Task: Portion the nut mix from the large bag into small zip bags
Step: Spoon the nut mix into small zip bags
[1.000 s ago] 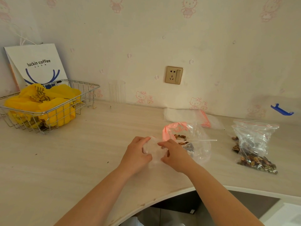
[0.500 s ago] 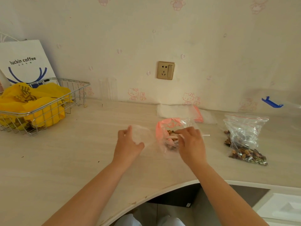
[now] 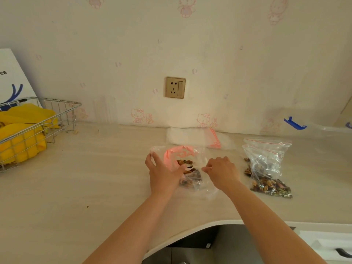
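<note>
The large clear bag [image 3: 198,187] with a pink rim lies open at the middle of the counter, with nut mix [image 3: 187,165] showing inside. My left hand [image 3: 162,172] sits at the bag's left side and holds a small clear zip bag [image 3: 154,149], whose corner sticks up above my fingers; my thumb lies across the pink rim. My right hand [image 3: 222,172] is at the bag's right side, fingers curled, pinching the thin plastic of the large bag's edge. Two filled small zip bags [image 3: 266,168] lie to the right.
A flat stack of empty zip bags [image 3: 200,138] lies by the wall behind the large bag. A wire basket [image 3: 57,119] with yellow packets stands at the left, a white paper bag [image 3: 11,77] behind it. A blue clip [image 3: 295,123] lies far right. The counter's curved front edge [image 3: 190,233] is near.
My left hand, holding the small clear bag, moved right up against the large bag's pink rim. My right hand shifted from over the bag's opening to its right edge.
</note>
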